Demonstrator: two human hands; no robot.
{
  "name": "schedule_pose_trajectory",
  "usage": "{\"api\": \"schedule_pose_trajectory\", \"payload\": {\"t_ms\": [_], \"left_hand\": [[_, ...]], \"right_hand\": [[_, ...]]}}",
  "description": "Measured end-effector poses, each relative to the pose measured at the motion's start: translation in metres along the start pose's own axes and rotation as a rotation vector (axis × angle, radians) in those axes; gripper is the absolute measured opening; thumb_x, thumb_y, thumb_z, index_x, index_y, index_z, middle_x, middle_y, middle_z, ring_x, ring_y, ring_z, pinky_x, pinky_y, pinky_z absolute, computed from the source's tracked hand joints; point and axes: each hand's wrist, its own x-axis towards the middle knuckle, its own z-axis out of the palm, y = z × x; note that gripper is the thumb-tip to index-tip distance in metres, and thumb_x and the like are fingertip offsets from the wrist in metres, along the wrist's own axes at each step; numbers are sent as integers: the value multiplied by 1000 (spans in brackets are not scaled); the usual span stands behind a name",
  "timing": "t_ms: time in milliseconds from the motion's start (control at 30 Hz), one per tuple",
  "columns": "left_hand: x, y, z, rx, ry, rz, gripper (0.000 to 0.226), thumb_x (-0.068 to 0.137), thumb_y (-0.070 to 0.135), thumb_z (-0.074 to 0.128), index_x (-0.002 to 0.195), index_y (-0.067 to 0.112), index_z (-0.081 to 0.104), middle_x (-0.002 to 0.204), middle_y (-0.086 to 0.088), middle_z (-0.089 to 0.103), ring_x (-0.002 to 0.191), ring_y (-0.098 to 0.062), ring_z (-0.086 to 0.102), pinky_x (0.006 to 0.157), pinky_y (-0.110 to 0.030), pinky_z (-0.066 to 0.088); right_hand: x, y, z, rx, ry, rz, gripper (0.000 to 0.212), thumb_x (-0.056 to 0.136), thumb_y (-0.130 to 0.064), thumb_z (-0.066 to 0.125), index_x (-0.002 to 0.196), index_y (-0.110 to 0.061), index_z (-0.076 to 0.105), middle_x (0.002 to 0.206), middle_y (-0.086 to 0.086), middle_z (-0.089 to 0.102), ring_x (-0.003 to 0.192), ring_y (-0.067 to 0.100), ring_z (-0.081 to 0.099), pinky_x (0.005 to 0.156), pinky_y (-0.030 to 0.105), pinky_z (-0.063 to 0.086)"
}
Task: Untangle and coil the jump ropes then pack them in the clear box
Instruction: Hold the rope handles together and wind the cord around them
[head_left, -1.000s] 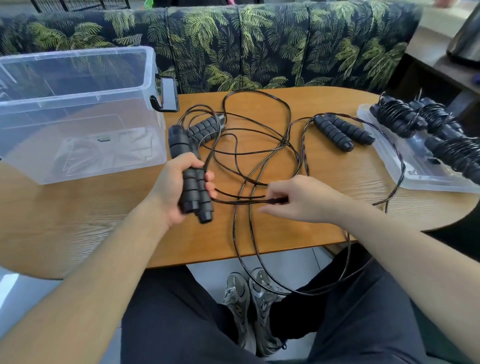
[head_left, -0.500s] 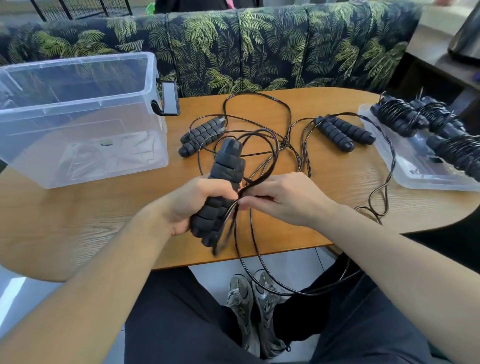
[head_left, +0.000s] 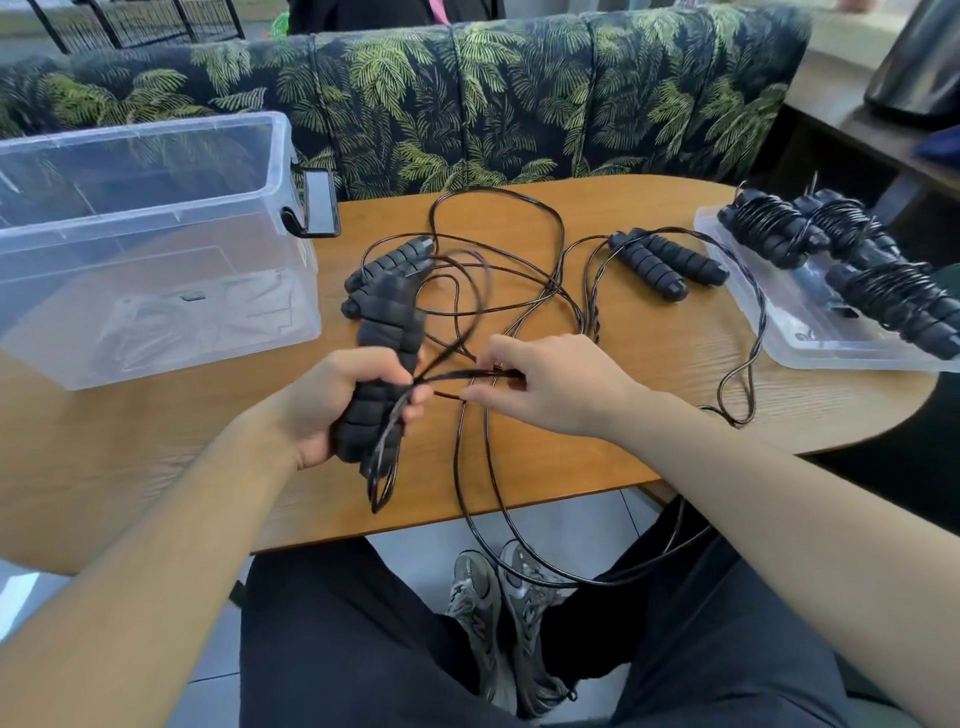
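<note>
Roughly halfway, by the look of it: three coiled ropes (head_left: 841, 260) are parked on a clear lid (head_left: 810, 338) at far right, but the clear box (head_left: 156, 249) at far left holds no rope yet, so nothing is packed. One rope is being coiled now. Its paired handles (head_left: 382, 364) are gripped in the left hand (head_left: 343, 405), w/ a few cord loops hanging below the fist. The handles' long axis runs near-to-far, tilted slightly right, top end pointing away from the person. The cord (head_left: 478, 467) is pinched by the right hand (head_left: 540, 384), just beside the left; hands close but apart. Slack drops off the tabletop (head_left: 623, 447) edge to the lap. Left to do: two more handle pairs, (head_left: 387, 270) and (head_left: 667, 262), w/ cords crossed mid-table, then boxing all.
</note>
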Motion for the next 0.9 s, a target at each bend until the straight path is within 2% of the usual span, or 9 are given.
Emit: {"api": "schedule_pose_trajectory", "payload": {"t_ms": [167,300,433,500,567,667,733,800,900], "left_hand": [[-8,-1,-21,34,113,-87,42,58,20,72,95,5,57,82,-12,62,70,-24,60,71,-36,50],[-10,-3,-18,193,272,-88,52,66,20,67,116,5,71,110,-14,74,104,-29,71,81,-39,58],[-16,8,-15,342,323,-33,50,68,28,67,112,4,63,103,-19,72,79,-19,72,85,-48,55],[-16,12,-13,394,349,-20,47,68,31,68,109,9,59,102,-21,69,71,-13,71,82,-45,53],[-14,13,-12,430,381,-13,46,70,29,71,112,12,60,106,-22,72,82,-17,71,86,-45,53],[-8,16,-13,441,401,-20,36,88,20,72,122,18,60,111,-17,73,94,-17,74,93,-43,50],[-6,18,-9,462,388,-26,29,93,21,67,121,25,57,111,-11,71,91,-13,73,85,-37,47],[-5,18,-8,472,405,-15,24,94,22,66,114,28,55,107,-9,69,92,-17,70,82,-37,49],[-5,18,-10,397,439,25,25,87,26,72,107,27,56,97,-7,64,83,-21,65,80,-39,52]], "right_hand": [[-6,15,12,76,4,-79,39,102,-52,37,126,-33,62,109,-8,72,96,15,67,79,37,57],[-7,24,7,44,13,-58,32,103,-44,43,125,-35,64,101,-15,68,92,11,63,76,30,55],[-11,37,-1,75,-145,25,31,104,-32,49,129,-36,66,94,-25,59,94,6,54,88,30,50],[-8,32,-5,245,-214,157,38,103,-25,45,137,-35,60,120,-18,65,97,8,61,93,31,53],[-3,22,-11,463,-213,281,44,104,-26,37,145,-37,50,135,-15,61,109,11,64,101,35,52],[8,1,-21,741,-185,298,49,103,-45,38,151,-43,36,142,-20,54,132,4,47,117,37,34],[16,-17,-24,816,-208,292,61,98,-59,47,154,-44,27,138,-26,50,123,-4,48,108,27,35],[26,-34,-22,819,-159,275,60,96,-59,51,150,-35,37,129,-23,56,112,-8,53,103,25,39],[37,-48,-22,987,6,335,32,105,-43,43,108,-15,59,99,-3,75,96,13,71,98,41,54]]}}
